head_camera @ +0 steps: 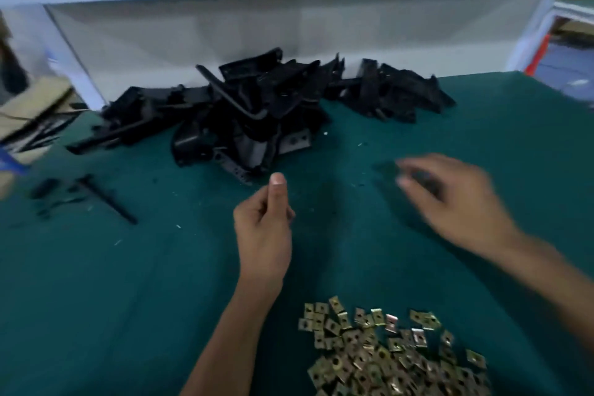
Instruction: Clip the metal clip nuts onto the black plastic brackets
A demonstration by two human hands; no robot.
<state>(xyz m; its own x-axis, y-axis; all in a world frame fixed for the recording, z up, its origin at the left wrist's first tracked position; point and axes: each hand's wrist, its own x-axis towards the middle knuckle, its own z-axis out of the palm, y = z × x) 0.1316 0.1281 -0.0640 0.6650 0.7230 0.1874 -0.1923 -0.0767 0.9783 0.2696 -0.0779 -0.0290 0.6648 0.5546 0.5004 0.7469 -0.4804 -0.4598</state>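
The left hand [263, 228] reached forward at the middle of the view on a bare forearm, its back turned up, the thumb stretched straight ahead and the other fingers curled loosely under the palm with nothing visible in them. The right hand [456, 199] came in from the lower right on a bare forearm, palm down and motion-blurred, its fingers pointing left and slightly bent; whether they held anything could not be told.
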